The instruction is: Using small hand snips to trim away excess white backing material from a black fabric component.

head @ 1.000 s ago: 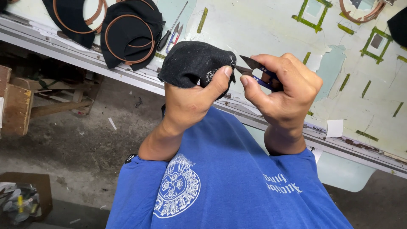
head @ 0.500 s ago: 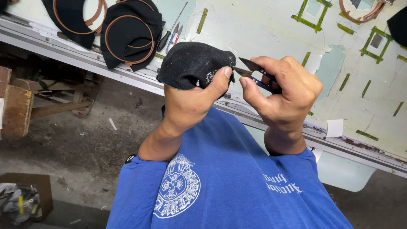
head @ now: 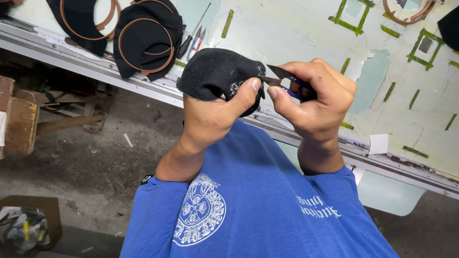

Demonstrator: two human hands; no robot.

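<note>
My left hand (head: pixel 215 112) grips a piece of black fabric (head: pixel 217 71) with white stitching, thumb pressed on its right edge. My right hand (head: pixel 313 93) holds small blue-handled thread snips (head: pixel 287 81), whose dark blades point left and touch the fabric's edge beside my thumb. Both hands hover above the near edge of the worktable (head: pixel 306 28). My blue shirt fills the lower part of the view.
Two black fabric pieces in brown embroidery hoops (head: pixel 143 40) lie at the table's left. Beside them are a screwdriver (head: pixel 191 33) and more snips (head: pixel 198 38). Green tape marks (head: pixel 351 14) dot the tabletop. Wooden boxes (head: pixel 19 124) stand on the concrete floor at left.
Hands, fabric and snips have stayed almost still; only tiny shifts of the blades at the fabric's edge.
</note>
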